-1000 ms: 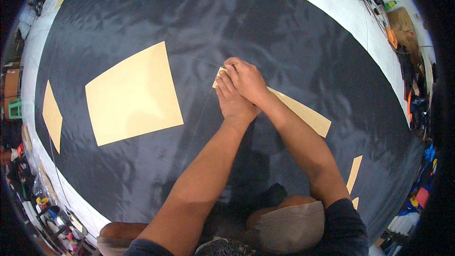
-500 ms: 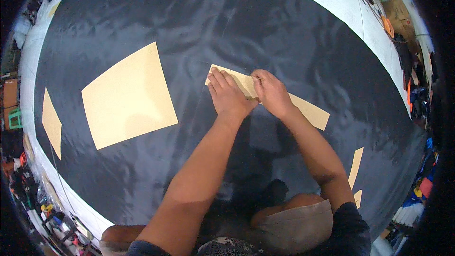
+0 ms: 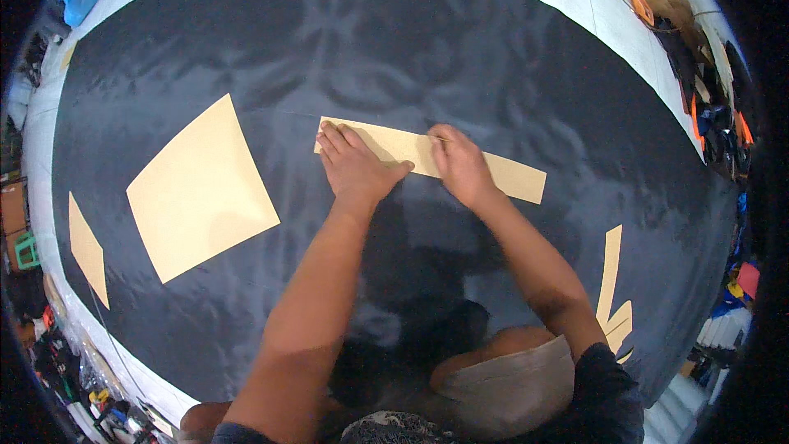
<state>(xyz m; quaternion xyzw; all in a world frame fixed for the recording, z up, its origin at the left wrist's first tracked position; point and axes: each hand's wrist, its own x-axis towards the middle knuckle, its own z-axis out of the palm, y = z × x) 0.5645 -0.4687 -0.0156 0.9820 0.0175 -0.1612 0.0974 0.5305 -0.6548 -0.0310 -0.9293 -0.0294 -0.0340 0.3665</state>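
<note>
Tan paper strip (image 3: 493, 168) under both flat, spread hands (image 3: 407, 166); perhaps four more pieces.

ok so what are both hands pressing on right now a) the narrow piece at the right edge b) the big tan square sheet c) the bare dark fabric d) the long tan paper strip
d, the left hand lies flat on the left end of the long tan paper strip and the right hand presses its middle, while the big tan square sheet lies untouched to the left on the dark fabric.
</note>
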